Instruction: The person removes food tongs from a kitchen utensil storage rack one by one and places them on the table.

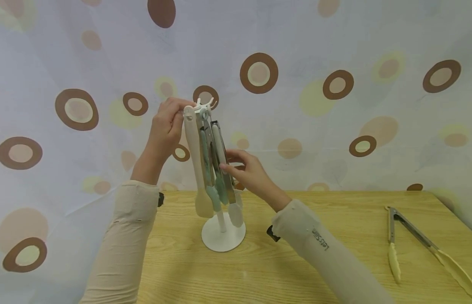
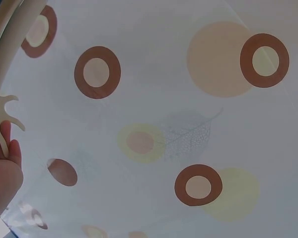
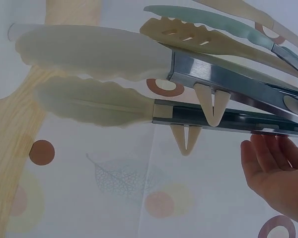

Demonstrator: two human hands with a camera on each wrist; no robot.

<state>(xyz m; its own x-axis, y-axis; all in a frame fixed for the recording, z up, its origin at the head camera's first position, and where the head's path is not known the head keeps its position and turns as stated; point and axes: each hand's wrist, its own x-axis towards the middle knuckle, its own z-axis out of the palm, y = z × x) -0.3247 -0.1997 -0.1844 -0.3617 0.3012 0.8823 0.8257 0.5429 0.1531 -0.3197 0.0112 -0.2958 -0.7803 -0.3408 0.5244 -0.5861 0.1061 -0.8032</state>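
Note:
A white utensil stand (image 1: 223, 236) with a round base stands on the table, its hooks (image 1: 205, 105) at the top hung with tools. My left hand (image 1: 168, 122) grips the hooked top, and fingertips show round a hook arm (image 2: 1, 116) in the left wrist view. Steel tongs with white tips (image 1: 236, 214) hang at the stand's right side. My right hand (image 1: 251, 171) holds them between thumb and fingers, partway down the handle. In the right wrist view their scalloped tips (image 3: 94, 52) are slightly apart. Beside them hang a cream spatula (image 1: 197, 169) and green-tipped tongs (image 1: 214, 196).
Another pair of tongs (image 1: 412, 234), with yellow tips, lies spread on the right of the wooden table (image 1: 296, 253). A slotted beige turner (image 3: 203, 42) hangs among the tools. Behind the table is a patterned cloth (image 1: 289, 105).

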